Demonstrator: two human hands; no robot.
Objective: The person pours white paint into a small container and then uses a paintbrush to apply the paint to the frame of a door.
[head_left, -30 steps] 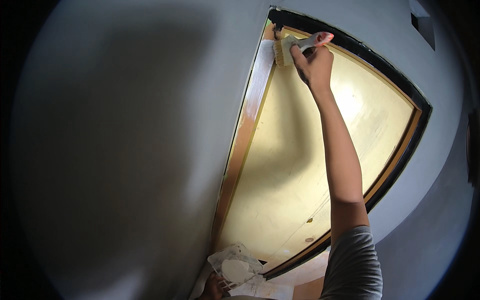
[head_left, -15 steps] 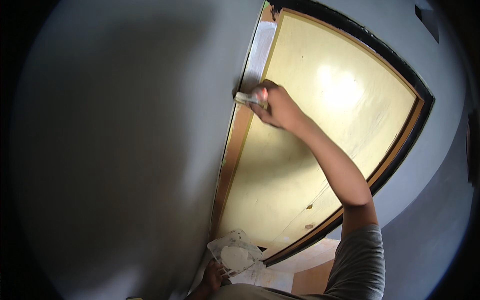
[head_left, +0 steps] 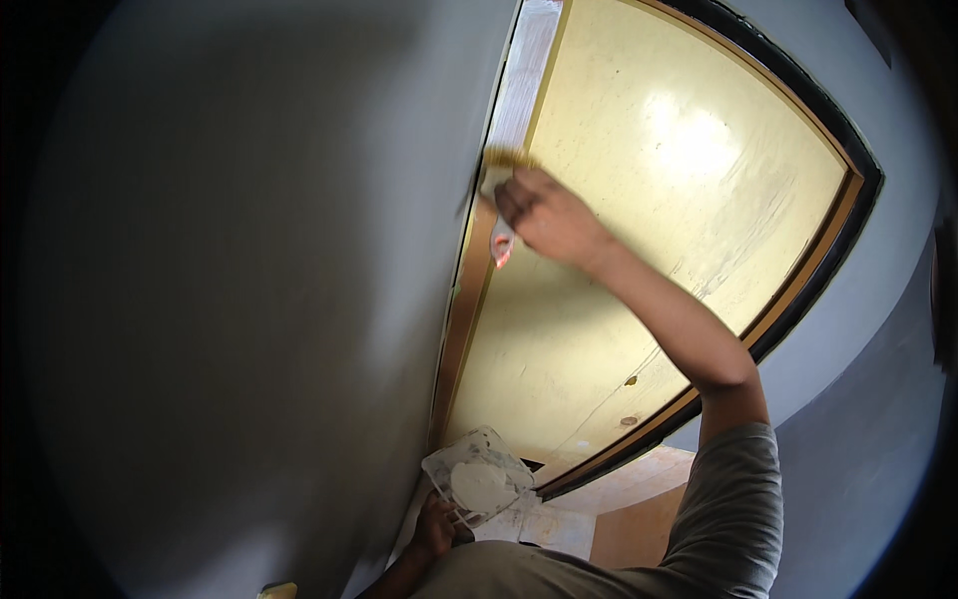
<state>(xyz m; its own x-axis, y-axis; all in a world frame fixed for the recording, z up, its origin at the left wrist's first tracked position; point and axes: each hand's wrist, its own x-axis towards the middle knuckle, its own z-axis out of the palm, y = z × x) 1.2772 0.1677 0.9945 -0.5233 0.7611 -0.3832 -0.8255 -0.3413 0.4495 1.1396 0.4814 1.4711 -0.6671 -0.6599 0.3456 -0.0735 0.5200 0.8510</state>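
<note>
My right hand (head_left: 547, 215) grips a flat paintbrush (head_left: 494, 180) whose yellowish bristles point up and lie against the brown edge strip (head_left: 461, 324) of the pale yellow door panel (head_left: 639, 250). Its handle, with a reddish end, hangs below my fingers. Above the bristles the strip carries a streaky white coat (head_left: 529, 75); below, it is bare brown. Down near my body, my left hand (head_left: 434, 524) is closed round the side of a square, clear plastic container (head_left: 429, 467) with white paint (head_left: 477, 486) in it.
A grey wall (head_left: 249, 299) runs along the left, close beside the strip. Black and brown framing (head_left: 870, 190) borders the panel on the right, with more grey wall beyond. A small yellowish object (head_left: 277, 591) shows at the lower edge.
The brush has swung from lying sideways to bristles up, and its tip has moved higher on the strip. My view has shifted slightly. My left hand still holds the container.
</note>
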